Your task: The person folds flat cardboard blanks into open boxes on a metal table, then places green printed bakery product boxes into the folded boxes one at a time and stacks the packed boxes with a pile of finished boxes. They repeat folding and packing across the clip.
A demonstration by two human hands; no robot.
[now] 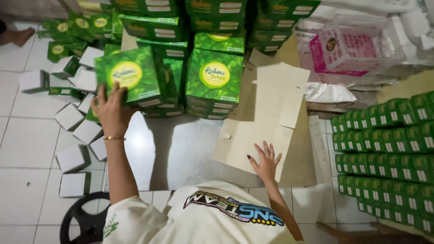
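My left hand (112, 110) reaches forward and grips the lower left corner of a green leaf-patterned carton (129, 77) with a round yellow label, on the left side of a stack of like cartons (214, 77). My right hand (266, 161) lies flat with fingers spread on a sheet of flattened brown cardboard (266, 113), holding nothing. A thin gold bracelet sits on my left wrist. My white printed shirt (212, 217) fills the bottom of the view.
More green cartons are stacked along the back (181, 18). Small white-sided boxes (72, 158) lie scattered on the tiled floor at left. Rows of small green boxes (389, 149) fill the right. A pink plastic basket (352, 45) stands back right. Another person's foot (20, 35) shows at top left.
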